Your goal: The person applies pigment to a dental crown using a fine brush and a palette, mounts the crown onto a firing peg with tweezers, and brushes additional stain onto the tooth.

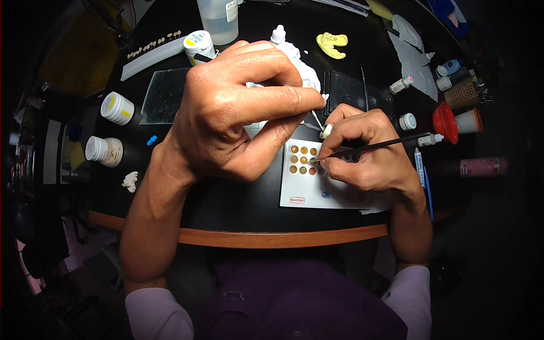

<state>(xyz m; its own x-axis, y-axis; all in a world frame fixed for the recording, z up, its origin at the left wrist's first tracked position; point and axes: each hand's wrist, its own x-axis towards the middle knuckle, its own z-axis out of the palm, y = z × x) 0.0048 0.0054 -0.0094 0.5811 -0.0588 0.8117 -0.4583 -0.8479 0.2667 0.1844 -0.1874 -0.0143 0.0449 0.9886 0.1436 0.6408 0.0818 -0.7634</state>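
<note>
My left hand (243, 107) is closed, its fingertips pinching a slim metal holder (316, 119). At the holder's lower end is a small whitish piece (326, 132) resembling a dental crown, close to the fingers of my right hand (365, 148). That right hand grips a thin dark-handled paintbrush (378, 145). The brush tip points left, over or on the white palette (303, 187); contact cannot be told. Rows of round wells in amber, brown and greenish tones show on the palette. My right hand covers its right side.
White jars (117, 108) stand at the left near a glass slab (163, 95). A yellow dental model (332, 45), a crumpled white tissue (306, 71) and a large translucent bottle (219, 22) lie farther back. Right: small bottles, a red holder (445, 122), a paste syringe (420, 167).
</note>
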